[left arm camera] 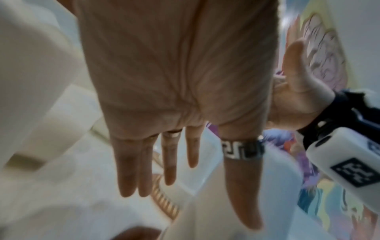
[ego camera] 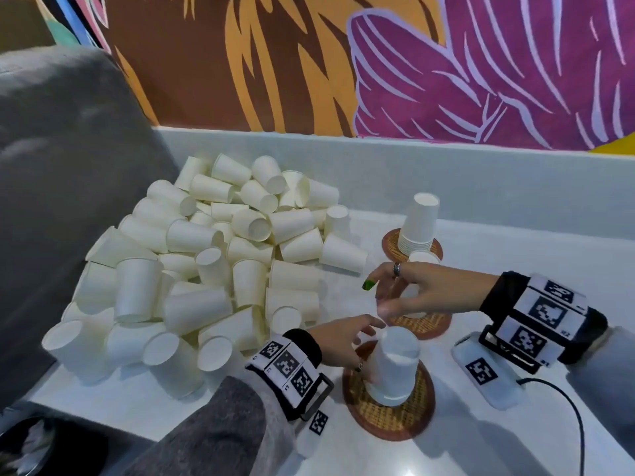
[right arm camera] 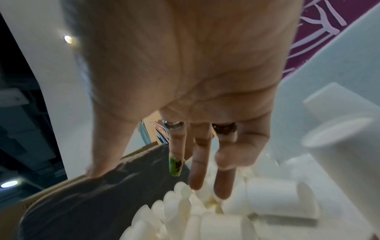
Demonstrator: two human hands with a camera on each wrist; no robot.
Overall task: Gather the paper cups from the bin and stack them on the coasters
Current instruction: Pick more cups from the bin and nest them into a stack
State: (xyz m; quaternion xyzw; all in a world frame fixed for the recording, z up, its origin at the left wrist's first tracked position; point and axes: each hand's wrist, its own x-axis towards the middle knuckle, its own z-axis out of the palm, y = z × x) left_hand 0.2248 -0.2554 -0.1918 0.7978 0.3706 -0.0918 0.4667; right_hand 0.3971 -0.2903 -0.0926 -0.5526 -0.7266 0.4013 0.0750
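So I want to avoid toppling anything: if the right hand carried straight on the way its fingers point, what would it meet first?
Probably the heap of loose white paper cups; the right hand points left towards it, with bare white table between. Depth is uncertain.

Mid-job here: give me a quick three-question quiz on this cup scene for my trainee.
1. True or false: every coaster has cups on it.
2. How many coasters are on the table?
3. Which hand is nearest the near stack: A) left hand B) right hand?

Key:
1. True. The far coaster, middle coaster and near coaster each carry upside-down cups.
2. Three.
3. A. Its straight fingers reach to the stack's top and side; the right hand is over the middle coaster with relaxed fingers, and no grip on a cup is visible.
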